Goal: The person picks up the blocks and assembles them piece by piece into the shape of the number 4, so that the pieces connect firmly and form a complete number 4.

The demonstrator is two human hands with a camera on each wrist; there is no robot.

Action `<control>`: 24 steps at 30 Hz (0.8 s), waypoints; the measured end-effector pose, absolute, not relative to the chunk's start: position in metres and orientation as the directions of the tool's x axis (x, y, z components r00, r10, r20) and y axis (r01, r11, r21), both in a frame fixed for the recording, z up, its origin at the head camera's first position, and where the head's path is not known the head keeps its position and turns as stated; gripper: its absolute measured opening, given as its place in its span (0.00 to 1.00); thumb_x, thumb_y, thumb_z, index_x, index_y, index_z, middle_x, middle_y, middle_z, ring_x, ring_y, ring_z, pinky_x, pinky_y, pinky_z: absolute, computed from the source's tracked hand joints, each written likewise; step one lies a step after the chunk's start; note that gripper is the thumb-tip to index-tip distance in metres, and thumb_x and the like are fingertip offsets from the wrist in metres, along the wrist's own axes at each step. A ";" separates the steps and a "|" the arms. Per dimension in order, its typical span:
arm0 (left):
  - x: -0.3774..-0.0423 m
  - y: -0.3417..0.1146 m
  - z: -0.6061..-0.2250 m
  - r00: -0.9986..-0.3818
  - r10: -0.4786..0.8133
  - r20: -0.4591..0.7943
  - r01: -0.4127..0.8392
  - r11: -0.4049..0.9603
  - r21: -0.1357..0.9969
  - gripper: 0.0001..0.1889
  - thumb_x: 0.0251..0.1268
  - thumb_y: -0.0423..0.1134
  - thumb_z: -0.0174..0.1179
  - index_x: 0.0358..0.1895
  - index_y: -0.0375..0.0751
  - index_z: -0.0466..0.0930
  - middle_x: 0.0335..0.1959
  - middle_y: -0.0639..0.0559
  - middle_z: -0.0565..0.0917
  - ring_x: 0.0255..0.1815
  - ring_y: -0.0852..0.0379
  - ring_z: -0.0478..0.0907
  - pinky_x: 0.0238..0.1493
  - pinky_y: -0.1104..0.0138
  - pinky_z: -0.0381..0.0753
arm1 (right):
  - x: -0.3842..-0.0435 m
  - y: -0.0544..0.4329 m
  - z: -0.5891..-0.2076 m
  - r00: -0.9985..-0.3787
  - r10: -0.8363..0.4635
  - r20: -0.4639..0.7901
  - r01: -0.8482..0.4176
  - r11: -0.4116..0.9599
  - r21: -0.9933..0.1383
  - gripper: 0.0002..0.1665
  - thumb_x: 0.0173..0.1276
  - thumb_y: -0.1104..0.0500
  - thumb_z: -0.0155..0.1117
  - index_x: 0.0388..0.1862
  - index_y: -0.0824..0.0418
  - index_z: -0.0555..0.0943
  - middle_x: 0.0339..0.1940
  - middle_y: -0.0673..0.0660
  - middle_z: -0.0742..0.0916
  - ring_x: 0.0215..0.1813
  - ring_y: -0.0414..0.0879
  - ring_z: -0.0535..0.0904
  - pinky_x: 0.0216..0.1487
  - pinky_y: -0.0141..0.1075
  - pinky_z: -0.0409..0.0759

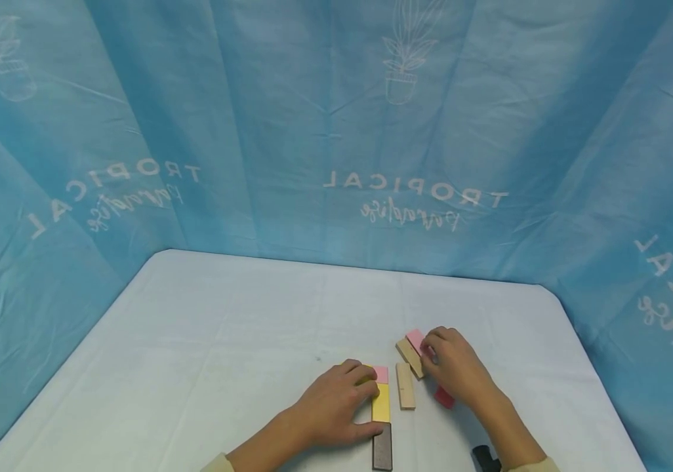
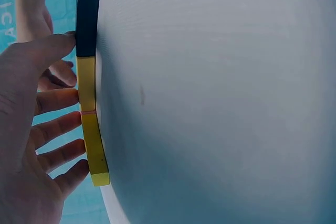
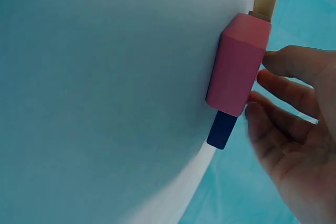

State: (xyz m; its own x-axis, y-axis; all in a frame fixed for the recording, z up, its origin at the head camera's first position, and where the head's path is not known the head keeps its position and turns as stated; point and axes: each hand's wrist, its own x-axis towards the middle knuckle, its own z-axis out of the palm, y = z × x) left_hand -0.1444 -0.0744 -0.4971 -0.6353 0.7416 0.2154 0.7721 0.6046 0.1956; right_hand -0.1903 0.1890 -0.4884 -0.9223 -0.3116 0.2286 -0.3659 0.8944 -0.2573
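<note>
Nearest: one black object (image 1: 486,459), one dark block (image 1: 382,447), on the surface (image 1: 224,341). Left grip (image 1: 336,404): fingers apart, against dark block and yellow blocks (image 1: 380,403). Right grip (image 1: 456,365): at far pink block (image 1: 414,337); cannot tell if clamped. Judgement: press lightly, keep edges flush. Visible count: yellow blocks, at least two; pink blocks (image 1: 382,374), two; plain blocks (image 1: 405,388), two; red block (image 1: 445,397), one.
</note>
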 end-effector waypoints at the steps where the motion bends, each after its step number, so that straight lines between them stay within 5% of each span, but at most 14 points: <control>1: -0.144 -0.074 -0.497 -0.637 0.742 0.210 0.771 0.606 0.196 0.26 0.61 0.71 0.49 0.46 0.55 0.79 0.55 0.58 0.73 0.57 0.59 0.66 0.54 0.61 0.73 | -0.191 0.189 -0.490 -0.927 -0.305 0.218 -0.355 0.900 -0.254 0.09 0.57 0.58 0.72 0.36 0.56 0.84 0.41 0.52 0.83 0.47 0.48 0.76 0.48 0.42 0.78; 24: -0.146 -0.073 -0.495 -0.653 0.740 0.158 0.755 0.621 0.212 0.25 0.61 0.69 0.50 0.47 0.56 0.79 0.56 0.59 0.73 0.58 0.60 0.66 0.57 0.61 0.71 | -0.197 0.185 -0.493 -0.945 -0.267 0.188 -0.308 0.922 -0.235 0.13 0.54 0.57 0.73 0.39 0.56 0.82 0.29 0.48 0.78 0.38 0.46 0.71 0.38 0.38 0.76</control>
